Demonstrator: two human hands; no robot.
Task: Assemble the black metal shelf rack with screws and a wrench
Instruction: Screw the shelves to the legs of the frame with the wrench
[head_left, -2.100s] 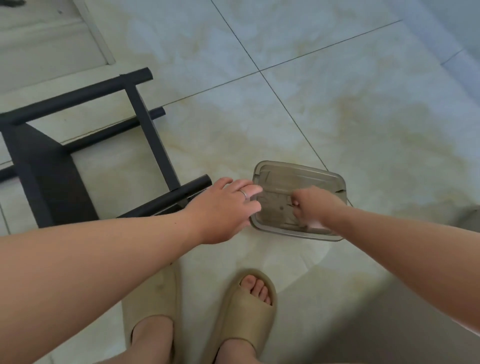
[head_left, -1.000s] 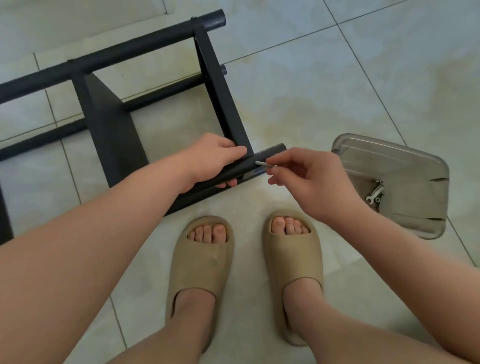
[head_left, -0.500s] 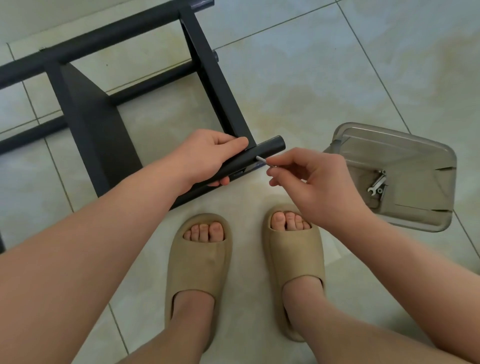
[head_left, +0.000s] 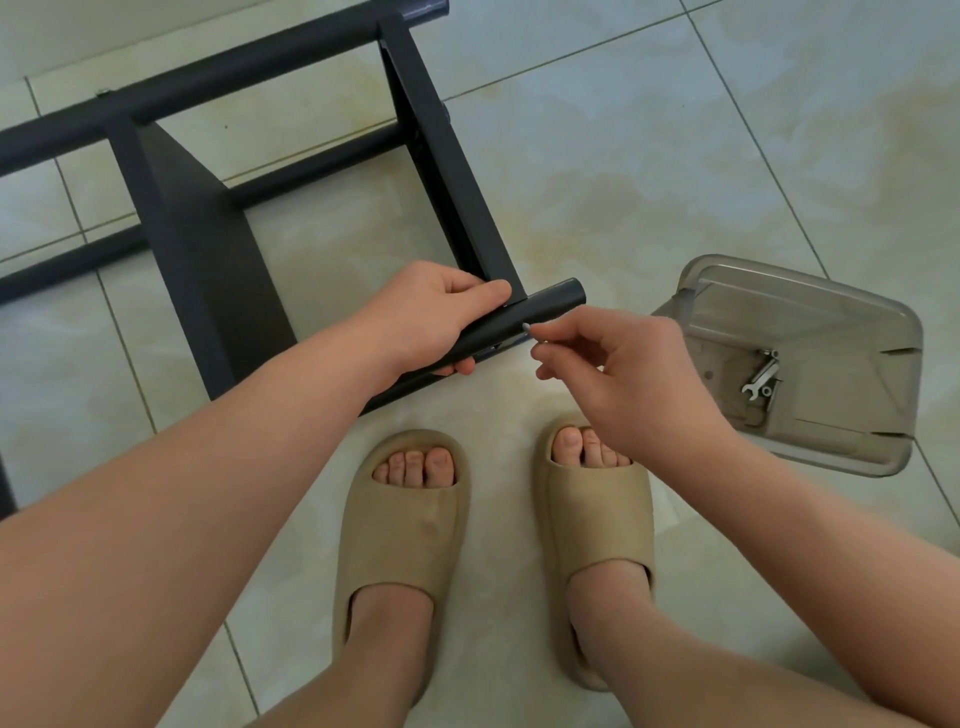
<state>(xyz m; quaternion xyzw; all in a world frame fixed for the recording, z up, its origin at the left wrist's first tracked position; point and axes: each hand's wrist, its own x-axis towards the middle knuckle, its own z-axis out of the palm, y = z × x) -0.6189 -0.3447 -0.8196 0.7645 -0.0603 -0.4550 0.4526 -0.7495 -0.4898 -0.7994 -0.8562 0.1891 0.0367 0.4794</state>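
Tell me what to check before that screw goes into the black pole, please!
1. Left hand grips the black tube: ok.
2. Right hand pinches the screw: ok.
3. Screw touches the tube's side: ok.
4. Screw lined up with a hole: cannot tell, no hole shows.
5. Wrench ready nearby: ok, it lies in the clear box beside the right hand.

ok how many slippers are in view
2. The left slipper is at bottom centre, worn on a foot. The right slipper is beside it, its toe end partly covered by the right hand. None seem hidden.
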